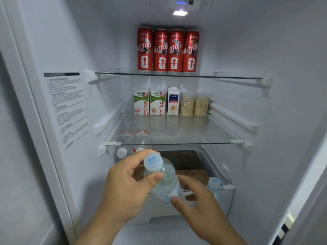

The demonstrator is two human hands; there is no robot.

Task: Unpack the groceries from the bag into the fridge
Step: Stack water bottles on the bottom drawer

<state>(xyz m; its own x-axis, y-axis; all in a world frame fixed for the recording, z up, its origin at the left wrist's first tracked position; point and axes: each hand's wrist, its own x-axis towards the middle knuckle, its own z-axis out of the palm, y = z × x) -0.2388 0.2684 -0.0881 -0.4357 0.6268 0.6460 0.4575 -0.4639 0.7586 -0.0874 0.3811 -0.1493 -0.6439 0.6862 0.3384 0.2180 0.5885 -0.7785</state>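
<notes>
Both hands hold one clear water bottle with a pale blue cap point(163, 179) in front of the open fridge, just below the middle glass shelf point(177, 143). My left hand point(127, 188) grips its neck and shoulder under the cap. My right hand point(198, 197) wraps its lower body from the right. A second blue-capped bottle point(214, 187) stands behind my right hand at the edge of the lower shelf. Two red-labelled water bottles point(134, 138) stand on the lower shelf at the left. No bag is in view.
Several red cola cans point(168, 50) line the back of the top shelf. The middle shelf carries two green milk cartons point(149, 103), a blue-white carton point(173, 101) and two oat jars point(193, 105). A drawer front point(177, 206) sits below my hands. A label point(67, 110) covers the left wall.
</notes>
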